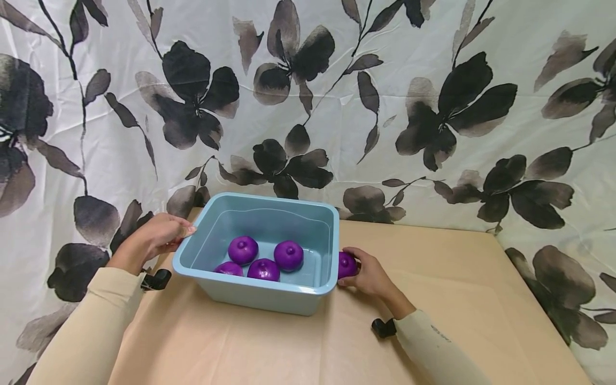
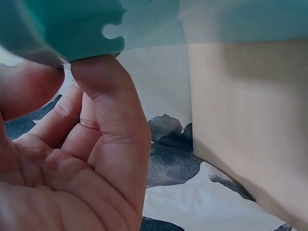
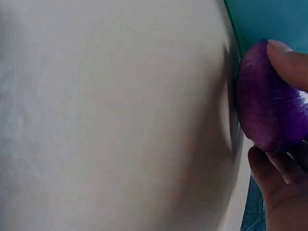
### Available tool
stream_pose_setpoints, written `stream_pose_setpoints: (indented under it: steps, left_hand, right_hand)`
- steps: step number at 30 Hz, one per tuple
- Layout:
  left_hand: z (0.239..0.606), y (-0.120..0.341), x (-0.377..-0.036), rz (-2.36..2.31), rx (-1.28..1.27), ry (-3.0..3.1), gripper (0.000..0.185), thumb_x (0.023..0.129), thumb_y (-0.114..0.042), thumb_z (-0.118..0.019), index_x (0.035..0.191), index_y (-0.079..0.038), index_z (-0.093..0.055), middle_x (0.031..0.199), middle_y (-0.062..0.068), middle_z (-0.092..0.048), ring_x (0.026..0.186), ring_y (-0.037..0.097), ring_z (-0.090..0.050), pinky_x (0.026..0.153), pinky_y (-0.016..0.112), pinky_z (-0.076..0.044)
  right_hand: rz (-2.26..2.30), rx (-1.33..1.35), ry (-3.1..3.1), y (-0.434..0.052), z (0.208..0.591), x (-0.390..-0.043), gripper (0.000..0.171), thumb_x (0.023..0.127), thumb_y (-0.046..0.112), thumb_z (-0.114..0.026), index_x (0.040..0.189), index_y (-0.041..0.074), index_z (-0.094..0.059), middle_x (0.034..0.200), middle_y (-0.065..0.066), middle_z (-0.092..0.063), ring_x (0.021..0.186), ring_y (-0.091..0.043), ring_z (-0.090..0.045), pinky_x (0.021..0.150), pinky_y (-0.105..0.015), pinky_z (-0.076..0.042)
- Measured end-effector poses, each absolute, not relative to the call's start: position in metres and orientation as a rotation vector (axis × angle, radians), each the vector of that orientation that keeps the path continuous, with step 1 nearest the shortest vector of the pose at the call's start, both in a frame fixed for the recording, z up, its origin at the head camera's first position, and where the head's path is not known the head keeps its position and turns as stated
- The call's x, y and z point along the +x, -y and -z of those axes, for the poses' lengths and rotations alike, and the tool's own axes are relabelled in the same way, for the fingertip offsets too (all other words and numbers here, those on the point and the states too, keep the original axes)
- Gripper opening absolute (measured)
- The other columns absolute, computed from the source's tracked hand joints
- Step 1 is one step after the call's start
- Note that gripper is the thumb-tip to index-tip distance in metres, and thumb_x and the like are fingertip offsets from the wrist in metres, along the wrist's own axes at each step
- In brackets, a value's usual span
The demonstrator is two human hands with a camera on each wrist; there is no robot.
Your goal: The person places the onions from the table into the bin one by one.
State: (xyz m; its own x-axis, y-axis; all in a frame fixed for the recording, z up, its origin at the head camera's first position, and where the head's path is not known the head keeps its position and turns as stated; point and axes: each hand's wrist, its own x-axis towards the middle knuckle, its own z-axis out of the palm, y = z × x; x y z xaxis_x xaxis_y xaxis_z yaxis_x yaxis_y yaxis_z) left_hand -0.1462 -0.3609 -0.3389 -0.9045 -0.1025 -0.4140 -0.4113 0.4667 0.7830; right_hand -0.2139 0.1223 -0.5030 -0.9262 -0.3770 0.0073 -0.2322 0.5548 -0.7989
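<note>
A light blue plastic tub (image 1: 269, 211) stands on the table, with several purple onions (image 1: 289, 255) inside on its floor. My left hand (image 1: 161, 235) pinches the tub's left rim; in the left wrist view the thumb and index finger (image 2: 108, 96) meet at the lip's underside. Just outside the right wall, my right hand (image 1: 369, 272) grips another purple onion (image 3: 269, 101). The thumb lies over one side of that onion and the fingers (image 3: 267, 175) are on the opposite side. Part of this onion is hidden behind the tub's edge in the head view.
A tan covering lies over the table (image 1: 433, 278), and its right edge slants down toward the front. Behind it hangs a white curtain (image 1: 366, 133) with dark flowers. Each wrist carries a small black camera (image 1: 383, 328).
</note>
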Motion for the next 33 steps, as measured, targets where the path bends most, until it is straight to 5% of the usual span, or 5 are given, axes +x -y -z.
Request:
stream_pose_setpoints:
  steps: [26,33]
  left_hand:
    - [0.338,0.364,-0.146,-1.4,-0.416,-2.427,0.046,0.106,-0.017,-0.056,0.142,0.013,-0.05,0.076,-0.007,-0.06,0.073,0.007,-0.059,0.069,0.025,-0.056]
    - [0.339,0.36,-0.149,-1.403,-0.409,-2.427,0.045,0.105,-0.016,-0.056,0.14,0.012,-0.051,0.076,-0.005,-0.059,0.073,0.008,-0.058,0.068,0.025,-0.056]
  right_hand:
    - [1.382,-0.604,-2.706,-0.148,0.431,-0.189,0.077,0.066,0.029,-0.1,0.132,0.005,-0.069,0.13,-0.018,-0.072,0.109,-0.036,-0.075,0.086,-0.041,-0.063]
    - [1.464,-0.648,-2.654,-0.163,0.398,-0.177,0.074,0.069,0.026,-0.099,0.132,0.004,-0.069,0.13,-0.018,-0.072,0.106,-0.032,-0.075,0.084,-0.027,-0.061]
